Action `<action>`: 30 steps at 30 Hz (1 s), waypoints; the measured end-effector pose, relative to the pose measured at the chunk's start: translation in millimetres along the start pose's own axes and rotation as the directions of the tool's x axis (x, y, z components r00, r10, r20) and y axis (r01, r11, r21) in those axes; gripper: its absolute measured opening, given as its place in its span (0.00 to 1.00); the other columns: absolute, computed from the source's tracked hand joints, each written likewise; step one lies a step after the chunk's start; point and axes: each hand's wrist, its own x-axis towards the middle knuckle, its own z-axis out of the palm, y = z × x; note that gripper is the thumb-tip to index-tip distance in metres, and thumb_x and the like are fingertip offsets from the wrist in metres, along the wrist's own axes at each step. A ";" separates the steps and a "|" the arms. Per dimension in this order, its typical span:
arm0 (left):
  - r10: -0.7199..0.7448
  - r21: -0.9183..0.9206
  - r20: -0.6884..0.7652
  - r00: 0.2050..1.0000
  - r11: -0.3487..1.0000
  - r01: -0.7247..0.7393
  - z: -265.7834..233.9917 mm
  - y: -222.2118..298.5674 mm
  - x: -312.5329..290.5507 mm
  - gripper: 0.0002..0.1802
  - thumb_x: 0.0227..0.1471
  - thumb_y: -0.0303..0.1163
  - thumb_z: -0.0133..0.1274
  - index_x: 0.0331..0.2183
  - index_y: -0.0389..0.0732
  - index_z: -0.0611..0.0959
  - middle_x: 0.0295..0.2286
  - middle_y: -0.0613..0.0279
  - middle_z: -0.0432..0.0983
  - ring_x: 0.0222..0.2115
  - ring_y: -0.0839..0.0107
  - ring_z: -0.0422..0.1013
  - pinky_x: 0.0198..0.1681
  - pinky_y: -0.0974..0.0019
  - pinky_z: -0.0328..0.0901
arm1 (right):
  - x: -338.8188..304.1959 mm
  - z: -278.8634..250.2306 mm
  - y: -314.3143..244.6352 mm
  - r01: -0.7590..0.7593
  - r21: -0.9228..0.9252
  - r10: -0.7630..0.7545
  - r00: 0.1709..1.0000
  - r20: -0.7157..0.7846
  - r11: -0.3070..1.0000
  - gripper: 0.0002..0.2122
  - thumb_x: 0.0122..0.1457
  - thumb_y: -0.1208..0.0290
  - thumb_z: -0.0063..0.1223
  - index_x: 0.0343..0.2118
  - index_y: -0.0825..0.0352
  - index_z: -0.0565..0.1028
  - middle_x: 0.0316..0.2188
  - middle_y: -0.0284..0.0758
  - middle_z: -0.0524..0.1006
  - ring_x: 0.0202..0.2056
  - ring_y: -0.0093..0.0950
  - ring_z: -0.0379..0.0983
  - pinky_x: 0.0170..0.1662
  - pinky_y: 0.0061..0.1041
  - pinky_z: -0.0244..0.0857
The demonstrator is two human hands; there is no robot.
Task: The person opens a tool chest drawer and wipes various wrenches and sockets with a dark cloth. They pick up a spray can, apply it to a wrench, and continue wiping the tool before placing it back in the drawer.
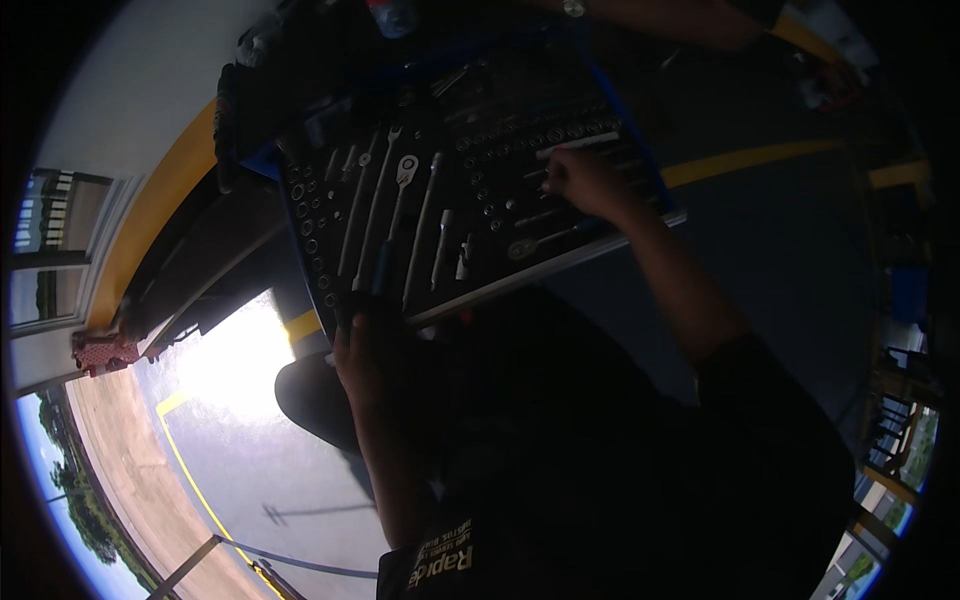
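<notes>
A dark tool drawer lies open in front of me, its inlay filled with sockets, ratchets and bars. My right hand is over its right half with the fingers curled together. Just beyond those fingers runs a bright metal bar; whatever they grip is hidden. Nearer the front lies a ratchet. My left hand is at the drawer's front left edge, in deep shadow, its fingers hard to make out. Close to it are a long ratchet with a dark handle and a long extension bar.
Another person's forearm with a wristwatch reaches in at the far side. A clear container with a red top stands beyond the drawer. Yellow lines mark the floor. Bright sunlight falls on the floor at my left.
</notes>
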 end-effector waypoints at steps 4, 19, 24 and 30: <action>0.006 -0.169 0.041 0.999 0.986 0.001 0.2 -8.7 1.3 0.19 0.71 0.39 0.47 0.51 0.35 0.81 0.38 0.59 0.80 0.38 0.70 0.75 0.43 0.66 0.69 | -6.2 -29.3 43.2 -0.161 0.022 0.162 0.975 -0.155 0.987 0.10 0.63 0.65 0.61 0.42 0.65 0.82 0.38 0.42 0.83 0.43 0.39 0.82 0.49 0.39 0.73; 0.053 0.051 -0.046 0.998 0.997 -0.050 -10.9 -21.5 13.0 0.20 0.69 0.42 0.51 0.49 0.34 0.80 0.38 0.59 0.80 0.37 0.68 0.76 0.43 0.64 0.69 | -1.3 -42.4 72.4 0.074 -0.515 -0.226 0.944 -0.239 0.854 0.11 0.57 0.74 0.62 0.43 0.65 0.77 0.44 0.41 0.78 0.46 0.43 0.78 0.49 0.43 0.73; -0.015 -0.038 0.042 0.999 0.999 0.017 -7.4 -6.5 10.2 0.20 0.69 0.42 0.50 0.49 0.34 0.81 0.38 0.59 0.80 0.38 0.69 0.76 0.43 0.65 0.69 | 3.1 -57.0 76.7 0.284 -0.642 -0.402 0.915 -0.041 0.712 0.09 0.61 0.76 0.52 0.43 0.70 0.77 0.44 0.44 0.77 0.46 0.44 0.77 0.49 0.44 0.75; 0.003 -0.107 -0.029 1.000 0.994 -0.006 -6.5 -22.2 4.8 0.18 0.69 0.38 0.50 0.50 0.34 0.80 0.37 0.58 0.80 0.35 0.69 0.76 0.40 0.66 0.71 | 5.1 -55.3 70.2 0.320 -0.705 -0.356 0.929 0.102 0.633 0.09 0.64 0.76 0.48 0.42 0.73 0.77 0.44 0.47 0.77 0.49 0.45 0.77 0.47 0.43 0.78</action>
